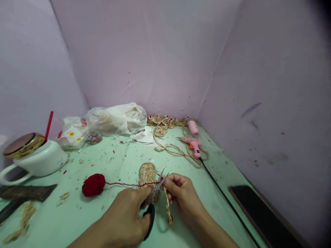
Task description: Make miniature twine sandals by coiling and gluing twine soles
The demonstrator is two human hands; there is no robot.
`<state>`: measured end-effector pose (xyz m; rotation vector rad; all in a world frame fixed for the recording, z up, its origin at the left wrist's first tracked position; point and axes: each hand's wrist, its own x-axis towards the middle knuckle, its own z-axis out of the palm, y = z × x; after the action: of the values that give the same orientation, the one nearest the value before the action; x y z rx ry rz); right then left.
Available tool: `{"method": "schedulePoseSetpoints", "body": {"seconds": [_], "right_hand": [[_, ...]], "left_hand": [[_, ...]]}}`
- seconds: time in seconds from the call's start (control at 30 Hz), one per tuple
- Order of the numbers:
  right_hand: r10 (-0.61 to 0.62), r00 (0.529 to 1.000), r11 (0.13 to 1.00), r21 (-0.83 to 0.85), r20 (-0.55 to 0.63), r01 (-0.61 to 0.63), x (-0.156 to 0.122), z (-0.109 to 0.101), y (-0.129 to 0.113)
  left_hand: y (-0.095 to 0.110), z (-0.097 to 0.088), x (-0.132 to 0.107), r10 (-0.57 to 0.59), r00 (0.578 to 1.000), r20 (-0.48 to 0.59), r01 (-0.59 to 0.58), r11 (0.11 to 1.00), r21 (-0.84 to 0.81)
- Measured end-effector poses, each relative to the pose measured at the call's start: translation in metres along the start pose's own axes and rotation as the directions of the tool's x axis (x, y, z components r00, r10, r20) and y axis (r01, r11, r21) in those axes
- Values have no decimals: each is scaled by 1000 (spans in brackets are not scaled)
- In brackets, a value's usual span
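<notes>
My left hand [129,215] is closed round the black handles of a pair of scissors [151,212]. Their blades stand apart and point away from me, close to red yarn [124,184] and my right fingertips. My right hand [182,191] pinches a braided straw cord [167,199], whose loose end hangs down toward the table. The yarn runs left to a dark red ball [93,185]. Behind the scissors lies a sole-shaped coil of straw cord [147,173], partly covered by my left hand and the blades.
A pink glue gun [192,144] with a black cable lies to the right, near a pink spool [193,127]. More straw cord [165,121] and a white plastic bag [119,119] are at the back. Left stand a white mug [42,160] and a hammer [28,193]; a dark phone-like slab [261,213] lies right.
</notes>
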<state>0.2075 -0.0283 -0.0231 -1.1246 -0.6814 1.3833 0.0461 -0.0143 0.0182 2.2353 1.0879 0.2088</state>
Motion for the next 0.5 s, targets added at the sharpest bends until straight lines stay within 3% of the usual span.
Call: {"method": "schedulePoseSetpoints", "body": {"seconds": [0.23, 0.5], "right_hand": [[18, 1000, 999, 39, 23, -19, -2, 3, 3], [17, 999, 998, 63, 36, -19, -3, 4, 4]], "left_hand": [[-4, 2, -1, -12, 1000, 4, 12, 1000, 24], [2, -1, -3, 24, 999, 41, -18, 992, -123]]}}
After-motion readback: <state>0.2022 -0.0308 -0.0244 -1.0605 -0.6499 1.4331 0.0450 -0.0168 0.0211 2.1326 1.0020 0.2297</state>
